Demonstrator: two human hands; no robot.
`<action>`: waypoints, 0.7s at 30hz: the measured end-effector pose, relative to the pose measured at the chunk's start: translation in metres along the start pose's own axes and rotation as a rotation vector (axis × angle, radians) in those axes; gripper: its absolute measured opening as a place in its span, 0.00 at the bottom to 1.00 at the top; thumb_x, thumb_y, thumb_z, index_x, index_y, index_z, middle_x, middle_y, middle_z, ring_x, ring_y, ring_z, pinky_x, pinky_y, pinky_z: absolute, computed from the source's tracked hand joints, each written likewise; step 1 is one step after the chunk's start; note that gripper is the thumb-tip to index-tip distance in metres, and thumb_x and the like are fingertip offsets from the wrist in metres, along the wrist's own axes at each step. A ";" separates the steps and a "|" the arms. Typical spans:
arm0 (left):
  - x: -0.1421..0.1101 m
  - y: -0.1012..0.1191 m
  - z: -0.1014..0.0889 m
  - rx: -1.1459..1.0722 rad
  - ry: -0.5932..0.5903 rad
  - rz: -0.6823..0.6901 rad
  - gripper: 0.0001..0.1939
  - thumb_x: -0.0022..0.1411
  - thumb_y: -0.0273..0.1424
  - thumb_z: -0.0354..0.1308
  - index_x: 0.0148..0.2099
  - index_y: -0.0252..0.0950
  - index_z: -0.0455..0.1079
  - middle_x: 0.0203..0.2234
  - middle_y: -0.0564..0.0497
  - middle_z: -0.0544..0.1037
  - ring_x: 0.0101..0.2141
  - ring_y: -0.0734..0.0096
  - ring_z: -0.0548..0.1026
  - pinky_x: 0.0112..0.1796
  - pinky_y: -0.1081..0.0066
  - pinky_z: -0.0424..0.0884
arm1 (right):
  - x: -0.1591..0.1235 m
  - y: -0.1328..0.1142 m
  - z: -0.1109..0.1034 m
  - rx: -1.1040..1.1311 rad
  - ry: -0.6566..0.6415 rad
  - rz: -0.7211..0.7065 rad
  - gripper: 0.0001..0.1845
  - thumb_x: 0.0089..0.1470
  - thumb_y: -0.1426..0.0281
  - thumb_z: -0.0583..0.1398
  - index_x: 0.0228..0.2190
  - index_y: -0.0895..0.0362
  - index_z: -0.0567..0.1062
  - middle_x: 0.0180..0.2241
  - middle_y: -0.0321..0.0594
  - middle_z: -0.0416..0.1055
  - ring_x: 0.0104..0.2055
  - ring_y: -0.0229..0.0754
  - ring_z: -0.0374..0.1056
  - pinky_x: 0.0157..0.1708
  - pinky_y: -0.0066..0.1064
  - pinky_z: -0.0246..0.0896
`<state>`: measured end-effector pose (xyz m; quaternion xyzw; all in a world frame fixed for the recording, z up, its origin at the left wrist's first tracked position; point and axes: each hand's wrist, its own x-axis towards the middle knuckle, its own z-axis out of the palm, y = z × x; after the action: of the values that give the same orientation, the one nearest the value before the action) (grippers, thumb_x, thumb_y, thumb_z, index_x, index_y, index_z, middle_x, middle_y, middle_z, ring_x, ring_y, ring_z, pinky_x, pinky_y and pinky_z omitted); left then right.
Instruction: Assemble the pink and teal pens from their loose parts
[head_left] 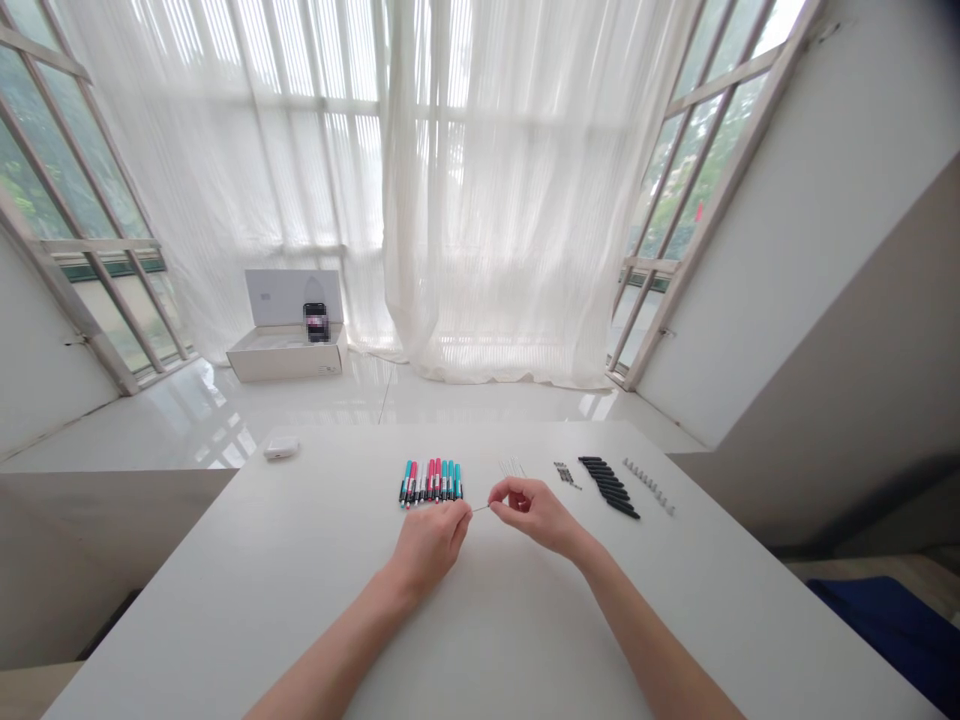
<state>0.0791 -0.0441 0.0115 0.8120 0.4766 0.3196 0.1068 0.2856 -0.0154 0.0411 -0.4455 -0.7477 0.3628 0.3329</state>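
My left hand (430, 543) is closed, its fingertips around the left end of a thin pen refill (481, 508). The refill's other end is pinched between the thumb and forefinger of my right hand (534, 512). Whether my left fist hides anything more I cannot tell. Just beyond my left hand lies a row of assembled pens (431, 481) in turquoise, pink and white with black lower parts. Several more thin refills (512, 467) lie past my right fingers. Small dark and metallic parts (566, 474) sit to their right, beside a slanting row of black pen barrels (609, 487).
A slanting row of small translucent parts (649, 486) lies at the right of the white table (480, 630). At the far left rests a white case (281, 448). On the sill behind, an open box (285, 362) holds up a phone (316, 322) before the curtain (495, 200).
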 end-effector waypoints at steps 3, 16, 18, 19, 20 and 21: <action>0.000 0.000 0.001 0.091 -0.039 0.047 0.14 0.68 0.33 0.42 0.36 0.38 0.68 0.26 0.49 0.76 0.26 0.69 0.72 0.27 0.73 0.59 | 0.000 -0.001 0.005 -0.042 0.022 -0.044 0.09 0.50 0.64 0.61 0.28 0.55 0.78 0.26 0.36 0.74 0.22 0.33 0.57 0.23 0.27 0.57; -0.004 -0.005 0.009 0.102 -0.036 0.098 0.15 0.69 0.35 0.41 0.39 0.36 0.67 0.25 0.48 0.75 0.23 0.71 0.71 0.24 0.75 0.60 | 0.000 -0.005 0.021 -0.028 0.014 -0.066 0.11 0.51 0.62 0.61 0.28 0.54 0.80 0.26 0.37 0.76 0.25 0.36 0.63 0.27 0.28 0.59; -0.004 -0.004 0.009 0.066 -0.038 0.084 0.15 0.69 0.35 0.41 0.39 0.37 0.67 0.25 0.49 0.75 0.23 0.71 0.71 0.25 0.75 0.61 | 0.000 -0.005 0.018 -0.020 0.015 -0.045 0.11 0.50 0.61 0.61 0.28 0.54 0.80 0.26 0.37 0.76 0.24 0.36 0.63 0.26 0.28 0.58; -0.003 -0.004 0.009 0.053 -0.042 0.076 0.14 0.69 0.35 0.41 0.39 0.37 0.67 0.25 0.49 0.75 0.23 0.72 0.71 0.25 0.75 0.61 | 0.000 -0.005 0.017 -0.019 0.018 -0.035 0.11 0.50 0.61 0.61 0.28 0.54 0.80 0.27 0.37 0.76 0.24 0.35 0.62 0.26 0.28 0.58; -0.003 -0.003 0.009 0.046 -0.045 0.066 0.14 0.69 0.35 0.41 0.39 0.37 0.67 0.25 0.49 0.74 0.23 0.72 0.71 0.25 0.75 0.61 | 0.000 -0.005 0.015 -0.020 0.021 -0.024 0.11 0.50 0.61 0.61 0.28 0.55 0.80 0.27 0.37 0.76 0.24 0.35 0.62 0.25 0.28 0.58; -0.003 -0.003 0.009 0.044 -0.050 0.055 0.14 0.69 0.34 0.41 0.39 0.37 0.67 0.25 0.50 0.74 0.22 0.72 0.71 0.25 0.75 0.61 | 0.000 -0.005 0.014 -0.023 0.025 -0.016 0.10 0.50 0.62 0.61 0.29 0.55 0.79 0.28 0.37 0.76 0.24 0.35 0.62 0.25 0.28 0.58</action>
<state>0.0811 -0.0440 0.0017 0.8347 0.4581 0.2916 0.0918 0.2717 -0.0205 0.0384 -0.4480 -0.7511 0.3459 0.3397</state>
